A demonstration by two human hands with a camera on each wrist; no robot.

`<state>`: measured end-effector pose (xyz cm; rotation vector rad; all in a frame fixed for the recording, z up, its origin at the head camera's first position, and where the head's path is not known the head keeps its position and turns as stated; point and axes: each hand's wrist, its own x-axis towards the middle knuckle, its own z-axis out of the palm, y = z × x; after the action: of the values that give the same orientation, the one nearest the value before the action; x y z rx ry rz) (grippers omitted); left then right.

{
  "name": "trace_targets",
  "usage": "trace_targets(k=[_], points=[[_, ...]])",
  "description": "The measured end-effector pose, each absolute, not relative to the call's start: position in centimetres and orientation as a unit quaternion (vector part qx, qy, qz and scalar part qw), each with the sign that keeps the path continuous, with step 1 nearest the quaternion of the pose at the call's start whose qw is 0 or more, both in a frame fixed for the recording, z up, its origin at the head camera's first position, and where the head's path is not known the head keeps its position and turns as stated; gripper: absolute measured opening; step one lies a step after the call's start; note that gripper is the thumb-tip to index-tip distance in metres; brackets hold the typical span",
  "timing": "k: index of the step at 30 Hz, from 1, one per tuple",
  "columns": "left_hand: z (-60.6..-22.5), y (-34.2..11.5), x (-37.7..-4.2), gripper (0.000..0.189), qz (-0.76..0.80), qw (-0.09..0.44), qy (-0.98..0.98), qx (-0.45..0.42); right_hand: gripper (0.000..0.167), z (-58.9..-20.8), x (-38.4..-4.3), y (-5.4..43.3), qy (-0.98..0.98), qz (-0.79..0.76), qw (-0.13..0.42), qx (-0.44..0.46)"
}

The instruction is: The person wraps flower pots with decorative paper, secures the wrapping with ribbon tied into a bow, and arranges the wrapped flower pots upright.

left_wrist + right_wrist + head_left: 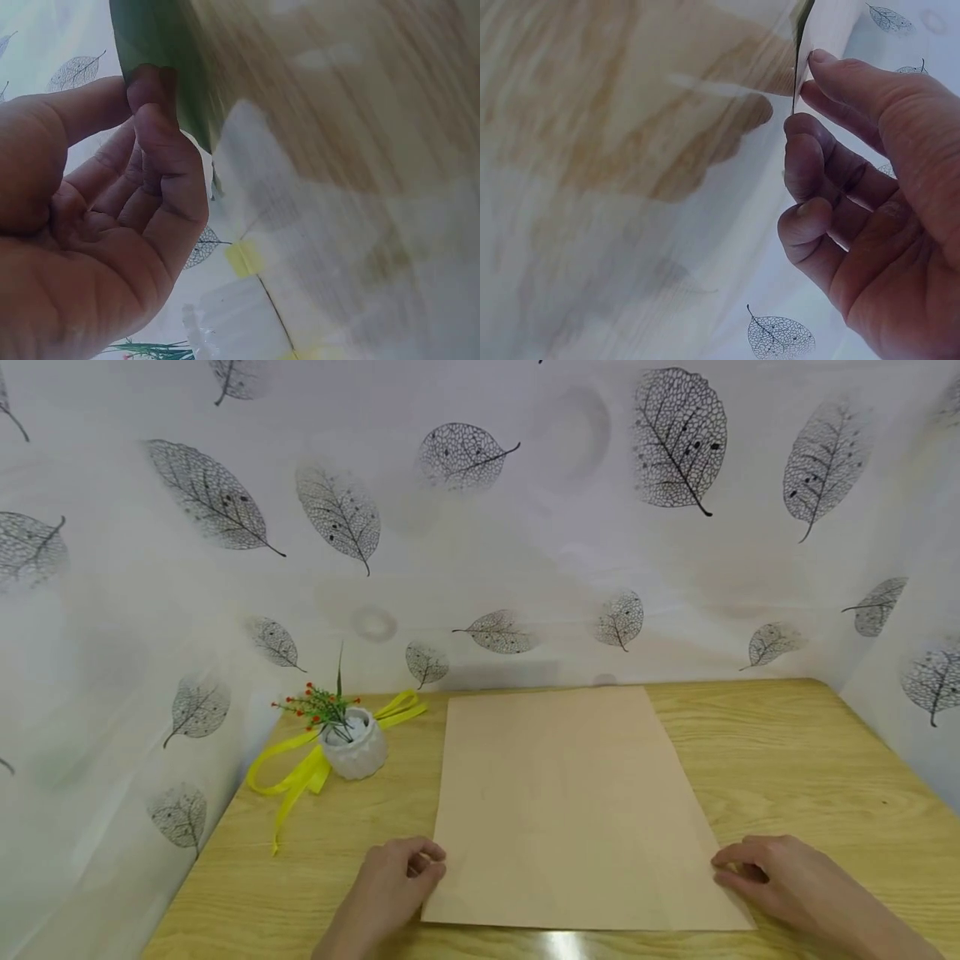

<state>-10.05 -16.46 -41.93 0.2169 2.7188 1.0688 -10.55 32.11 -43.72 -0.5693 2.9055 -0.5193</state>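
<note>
A large tan sheet of paper (566, 810) lies on the wooden table in front of me, its near edge close to the table's front. My left hand (390, 887) pinches its left edge near the front corner, between thumb and forefinger. Opposite, my right hand (795, 881) pinches the right edge a little above the near right corner. The left wrist view has the left fingertips (154, 97) on a dark green strip at the edge. In the right wrist view, the thumb and right fingertips (806, 135) meet a thin upright edge.
On the left of the table (795, 760) stands a white ribbed pot (354, 756) with a small plant (322, 706) bearing red dots. A yellow ribbon (300, 772) lies around the pot. Leaf-printed sheeting (480, 552) rises behind and on both sides.
</note>
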Motion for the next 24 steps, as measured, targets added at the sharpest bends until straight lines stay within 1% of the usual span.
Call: trace_targets(k=[12, 15, 19, 24], points=[[-42.0, -16.1, -9.9, 0.011, 0.336, 0.081, 0.935, 0.084, 0.019, -43.7, -10.4, 31.8, 0.967, -0.18, 0.094, -0.155], [-41.8, -15.7, -9.7, 0.012, 0.322, 0.073, 0.94, 0.083, 0.019, -43.8, -10.3, 31.8, 0.967, -0.179, 0.084, -0.161], [-41.7, -15.3, -9.6, 0.014, 0.301, 0.07, 0.948, 0.078, 0.016, -44.0, -10.1, 31.9, 0.963, -0.182, 0.055, -0.19], [-41.6, -15.2, -9.8, 0.014, 0.288, 0.079, 0.951, 0.074, 0.017, -44.0, -10.2, 32.0, 0.963, -0.183, 0.057, -0.192]])
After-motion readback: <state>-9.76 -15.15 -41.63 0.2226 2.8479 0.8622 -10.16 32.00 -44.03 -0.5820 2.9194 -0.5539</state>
